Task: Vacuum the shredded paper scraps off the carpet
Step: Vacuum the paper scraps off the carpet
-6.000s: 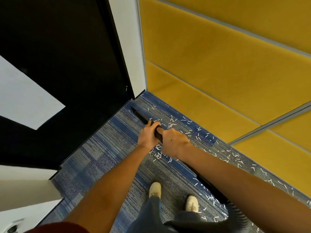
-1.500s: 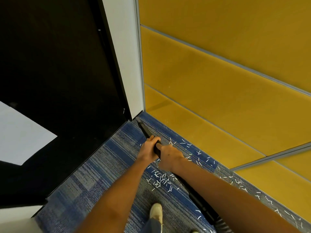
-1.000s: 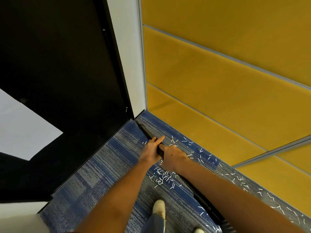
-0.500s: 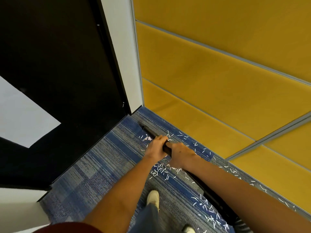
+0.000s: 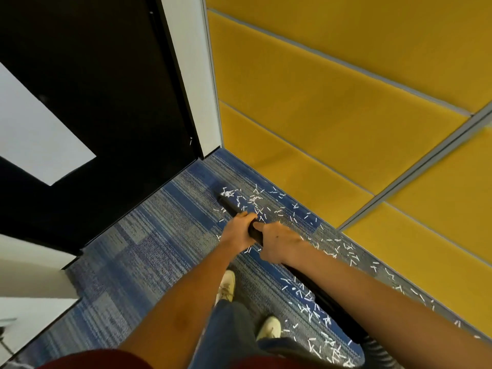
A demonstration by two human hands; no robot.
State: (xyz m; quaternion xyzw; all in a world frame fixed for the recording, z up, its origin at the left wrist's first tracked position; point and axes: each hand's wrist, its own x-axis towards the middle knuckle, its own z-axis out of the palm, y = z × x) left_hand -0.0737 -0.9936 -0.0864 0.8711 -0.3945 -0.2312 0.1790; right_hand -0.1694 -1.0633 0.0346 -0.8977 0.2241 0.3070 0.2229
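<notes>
Bright, even indoor light falls flat on the yellow panels (image 5: 332, 107) and the carpet (image 5: 159, 235), and what shadows there are stay soft and faint. The black door (image 5: 106, 83) on the left is crushed to near-featureless dark, and its white sheet (image 5: 34, 134) looks slightly washed out. The black wand (image 5: 230, 205) shows little surface detail. The scraps (image 5: 255, 201) are crisp mid-frame. The wide lens bends and tilts straight seams toward the edges, and the near arms (image 5: 186, 302) look stretched and soft.

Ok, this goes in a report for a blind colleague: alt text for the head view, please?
A left hand and right hand hold a black vacuum wand, its tip on blue-grey striped carpet among white shredded paper scraps. A black door and yellow padded wall panels flank the corner beyond.
</notes>
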